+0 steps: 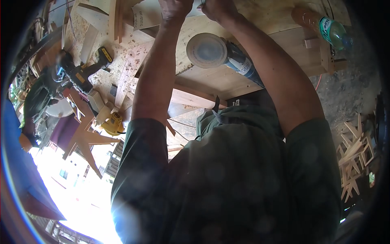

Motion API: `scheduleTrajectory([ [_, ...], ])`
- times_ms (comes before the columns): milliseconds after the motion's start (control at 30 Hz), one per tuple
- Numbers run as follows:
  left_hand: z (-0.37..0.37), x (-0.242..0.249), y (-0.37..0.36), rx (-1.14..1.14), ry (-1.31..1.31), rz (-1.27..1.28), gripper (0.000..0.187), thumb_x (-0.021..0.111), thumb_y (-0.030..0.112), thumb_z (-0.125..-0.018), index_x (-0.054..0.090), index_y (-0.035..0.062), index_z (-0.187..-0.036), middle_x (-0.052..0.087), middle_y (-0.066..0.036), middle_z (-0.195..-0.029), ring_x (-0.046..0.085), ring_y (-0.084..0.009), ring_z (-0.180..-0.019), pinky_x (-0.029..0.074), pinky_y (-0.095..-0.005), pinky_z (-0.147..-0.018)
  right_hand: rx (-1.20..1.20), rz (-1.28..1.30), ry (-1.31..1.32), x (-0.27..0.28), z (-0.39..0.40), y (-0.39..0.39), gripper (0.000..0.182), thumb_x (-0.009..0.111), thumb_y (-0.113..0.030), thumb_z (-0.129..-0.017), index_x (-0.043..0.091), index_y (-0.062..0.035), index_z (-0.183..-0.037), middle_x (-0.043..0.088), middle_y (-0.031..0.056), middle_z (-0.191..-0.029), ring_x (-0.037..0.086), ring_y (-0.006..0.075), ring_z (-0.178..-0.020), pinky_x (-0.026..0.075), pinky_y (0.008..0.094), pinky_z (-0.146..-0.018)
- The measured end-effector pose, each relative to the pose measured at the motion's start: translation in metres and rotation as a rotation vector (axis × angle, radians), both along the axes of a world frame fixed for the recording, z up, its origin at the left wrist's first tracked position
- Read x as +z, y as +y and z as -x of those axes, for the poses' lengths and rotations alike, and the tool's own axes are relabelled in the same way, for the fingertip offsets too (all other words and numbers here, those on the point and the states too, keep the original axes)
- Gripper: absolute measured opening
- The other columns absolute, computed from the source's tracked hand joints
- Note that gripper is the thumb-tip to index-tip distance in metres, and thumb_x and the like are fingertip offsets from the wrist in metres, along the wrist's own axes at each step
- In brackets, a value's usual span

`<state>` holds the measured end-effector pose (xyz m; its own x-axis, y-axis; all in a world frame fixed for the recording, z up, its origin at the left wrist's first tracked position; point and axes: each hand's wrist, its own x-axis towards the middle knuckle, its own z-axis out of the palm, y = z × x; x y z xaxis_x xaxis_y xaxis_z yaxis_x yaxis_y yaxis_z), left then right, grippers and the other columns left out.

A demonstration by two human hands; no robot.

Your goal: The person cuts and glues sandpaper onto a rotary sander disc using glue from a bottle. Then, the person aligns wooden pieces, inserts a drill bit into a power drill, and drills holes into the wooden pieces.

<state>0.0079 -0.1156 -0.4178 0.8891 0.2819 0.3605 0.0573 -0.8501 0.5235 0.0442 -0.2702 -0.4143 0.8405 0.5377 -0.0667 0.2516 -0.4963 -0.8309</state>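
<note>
Both my arms reach forward over a wooden workbench (211, 79). My left hand (174, 8) rests, fingers curled, at the edge of a sheet of paper with printed text (144, 16) near the top of the view. My right hand (219, 9) is next to it, bunched over the board, and the frame edge cuts it off. A small pale thing shows between the hands, but I cannot make out what it is. A disc sander (208, 51) with a round pad lies on the bench between my forearms, touching neither.
A plastic bottle (327, 28) lies at the bench's right end. A yellow and black cordless drill (81, 73) and a yellow tool (112, 124) sit on the dusty board to the left. Thin wood offcuts (353, 158) are piled on the ground at right. Bright glare fills the lower left.
</note>
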Motion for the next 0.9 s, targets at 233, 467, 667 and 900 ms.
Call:
scheduleTrajectory([
  [233,0.005,-0.003,-0.002,0.052,-0.005,0.128,0.030,0.077,0.018,-0.087,0.057,-0.0005,-0.074,0.060,-0.018,-0.061,0.062,-0.0365,-0.053,0.047,-0.0445,-0.049,0.054,0.074,0.073,0.012,-0.004,-0.001,0.046,0.064,-0.003,-0.086,0.065,-0.0069,-0.132,0.072,0.0249,-0.108,0.070,0.0393,-0.105,0.056,0.0448,-0.089],
  [467,0.016,0.004,-0.006,0.128,0.184,0.208,0.030,0.069,0.019,-0.091,0.058,-0.0015,-0.072,0.060,-0.020,-0.060,0.062,-0.0364,-0.053,0.046,-0.0450,-0.051,-0.038,0.001,-0.102,-0.015,0.001,0.006,0.042,0.064,-0.004,-0.087,0.065,-0.0089,-0.130,0.073,0.0236,-0.103,0.071,0.0395,-0.098,0.057,0.0452,-0.083],
  [667,0.028,0.004,-0.012,0.081,0.098,0.214,0.027,0.067,0.019,-0.091,0.061,-0.0008,-0.074,0.062,-0.020,-0.062,0.065,-0.0379,-0.057,0.048,-0.0463,-0.053,0.069,0.098,0.029,-0.006,-0.006,0.002,0.044,0.060,-0.005,-0.090,0.062,-0.0035,-0.134,0.072,0.0253,-0.107,0.071,0.0398,-0.101,0.057,0.0442,-0.086],
  [900,0.039,-0.003,-0.012,0.121,0.136,0.185,0.025,0.067,0.018,-0.091,0.061,0.0005,-0.074,0.064,-0.019,-0.064,0.067,-0.0384,-0.059,0.050,-0.0466,-0.055,-0.032,-0.046,-0.043,-0.032,-0.002,0.010,0.042,0.051,-0.001,-0.092,0.063,-0.0006,-0.132,0.069,0.0282,-0.120,0.066,0.0388,-0.115,0.052,0.0440,-0.099],
])
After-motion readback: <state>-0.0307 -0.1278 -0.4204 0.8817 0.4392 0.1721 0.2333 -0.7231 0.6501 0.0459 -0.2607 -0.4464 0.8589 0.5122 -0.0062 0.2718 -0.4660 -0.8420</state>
